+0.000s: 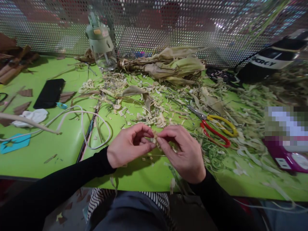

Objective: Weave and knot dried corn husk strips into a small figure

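Both hands meet above the near middle of the green table [72,157]. My left hand [132,144] pinches a small pale braided piece of plant fibre [156,138] between thumb and fingertips. On its other side, my right hand [180,149] pinches the same piece, and the fingertips of both hands nearly touch. Most of the piece is hidden by my fingers. Scissors [218,126] with one red and one yellow handle lie to the right of my right hand. Beyond my hands are scattered dry husk scraps [158,118].
A clear bottle with a green lid [101,41] and a bundle of dried corn husks [173,65] stand along the perforated metal screen [144,22]. A black phone [49,93] and a white cable [83,118] lie left. At right are a black bottle [269,61] and a purple object [286,157].
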Motion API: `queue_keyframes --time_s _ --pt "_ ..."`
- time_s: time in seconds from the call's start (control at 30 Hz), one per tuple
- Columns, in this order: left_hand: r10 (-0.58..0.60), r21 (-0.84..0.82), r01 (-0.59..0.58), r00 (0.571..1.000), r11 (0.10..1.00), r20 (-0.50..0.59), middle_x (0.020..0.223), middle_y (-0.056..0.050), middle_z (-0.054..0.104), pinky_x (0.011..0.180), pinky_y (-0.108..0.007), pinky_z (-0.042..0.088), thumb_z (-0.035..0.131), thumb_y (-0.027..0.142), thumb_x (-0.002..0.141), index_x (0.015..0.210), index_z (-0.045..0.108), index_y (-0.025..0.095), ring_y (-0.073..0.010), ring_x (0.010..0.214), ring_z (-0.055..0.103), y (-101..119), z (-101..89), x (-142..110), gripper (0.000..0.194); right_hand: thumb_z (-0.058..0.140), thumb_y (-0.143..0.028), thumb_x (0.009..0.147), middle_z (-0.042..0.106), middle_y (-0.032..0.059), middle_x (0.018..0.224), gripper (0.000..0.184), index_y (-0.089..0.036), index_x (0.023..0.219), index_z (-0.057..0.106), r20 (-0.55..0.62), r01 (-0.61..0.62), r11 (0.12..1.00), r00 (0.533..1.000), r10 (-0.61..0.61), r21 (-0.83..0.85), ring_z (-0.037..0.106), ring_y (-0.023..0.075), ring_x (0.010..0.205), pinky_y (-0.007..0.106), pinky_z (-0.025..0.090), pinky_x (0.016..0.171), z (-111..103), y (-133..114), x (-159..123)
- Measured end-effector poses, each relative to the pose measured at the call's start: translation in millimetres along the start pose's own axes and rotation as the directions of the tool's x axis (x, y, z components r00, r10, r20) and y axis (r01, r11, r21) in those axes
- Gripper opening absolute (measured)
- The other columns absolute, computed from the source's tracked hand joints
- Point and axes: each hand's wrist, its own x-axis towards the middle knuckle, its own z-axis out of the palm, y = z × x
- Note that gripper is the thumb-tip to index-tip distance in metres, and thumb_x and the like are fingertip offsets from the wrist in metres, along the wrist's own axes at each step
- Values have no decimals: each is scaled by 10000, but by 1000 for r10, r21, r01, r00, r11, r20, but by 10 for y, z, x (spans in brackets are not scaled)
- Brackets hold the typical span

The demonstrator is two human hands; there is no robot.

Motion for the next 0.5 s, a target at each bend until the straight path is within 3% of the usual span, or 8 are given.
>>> queue_keyframes --time_s 0.17,0.33,0.5 --pt "-41 24 42 999 999 -26 654 32 559 558 -174 428 704 184 673 813 531 128 -45 564 505 -10 20 -2 229 563 -134 837 604 17 821 68 -199 858 563 3 -24 998 1000 24 -53 574 137 725 270 477 649 18 7 -23" --pt "32 18 -31 999 999 -30 724 22 576 565 -166 435 665 134 686 841 543 130 -36 577 523 -40 42 -7 198 553 -141 852 598 15 833 71 -203 886 554 -12 -47 997 999 47 -55 578 133 734 253 482 640 24 24 -43" --pt "79 -4 -79 996 997 -36 718 28 567 559 -164 440 662 125 687 852 540 131 -30 562 517 -64 57 -21 205 578 -112 836 613 18 843 122 -212 905 561 -31 65 997 997 -66 -48 588 144 788 279 492 708 7 30 -39"
